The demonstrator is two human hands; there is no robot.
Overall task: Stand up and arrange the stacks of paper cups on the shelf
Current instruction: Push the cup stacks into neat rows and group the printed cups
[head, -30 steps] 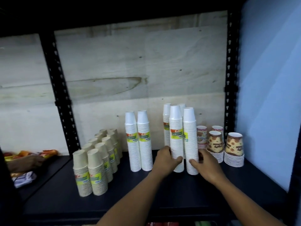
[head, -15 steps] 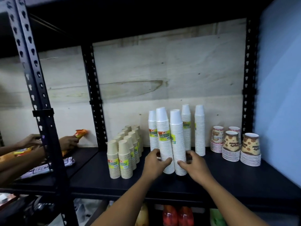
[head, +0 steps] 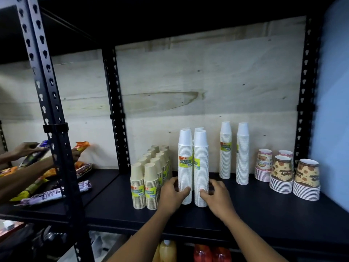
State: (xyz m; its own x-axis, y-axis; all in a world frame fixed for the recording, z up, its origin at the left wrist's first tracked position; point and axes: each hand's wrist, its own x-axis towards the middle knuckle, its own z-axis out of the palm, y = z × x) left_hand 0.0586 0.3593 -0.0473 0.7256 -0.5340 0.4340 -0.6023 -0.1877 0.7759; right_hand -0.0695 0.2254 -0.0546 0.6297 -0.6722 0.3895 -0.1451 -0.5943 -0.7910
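On the shelf (head: 264, 210), about its middle, two tall white stacks of cups stand upright and touching side by side. Your left hand (head: 172, 193) grips the left stack (head: 185, 157) low down, with the thumb across its front and the fingers curled round its left side. Your right hand (head: 217, 197) grips the right stack (head: 201, 161) near its base, thumb in front and fingers wrapped round its right side. Both hands are narrow, each closed on its own stack. Both stacks rest on the shelf, and each has a yellow-green label at mid-height. Right behind them the tops of two more white stacks (head: 199, 128) just show.

Just left of your left hand stand the beige stacks (head: 151, 178), shorter, in two rows that run back toward the plywood panel (head: 207, 72). The front ones carry yellow labels. You cannot tell whether your left hand touches the nearest one.

To the right, nearer the panel, is another white pair (head: 242, 154), both upright with a gap between them. Only the left one shows a label. Further right, near the end of the shelf, stand four short stacks of printed cups (head: 283, 167): two pinkish ones behind and two with brown patterns in front.

Beyond the black post (head: 117, 110), in the bay to the left, another person's hands (head: 24, 149) hold snack packets, and more packets (head: 54, 193) lie on that shelf. Below your shelf the tops of yellow and red bottles (head: 202, 252) show.
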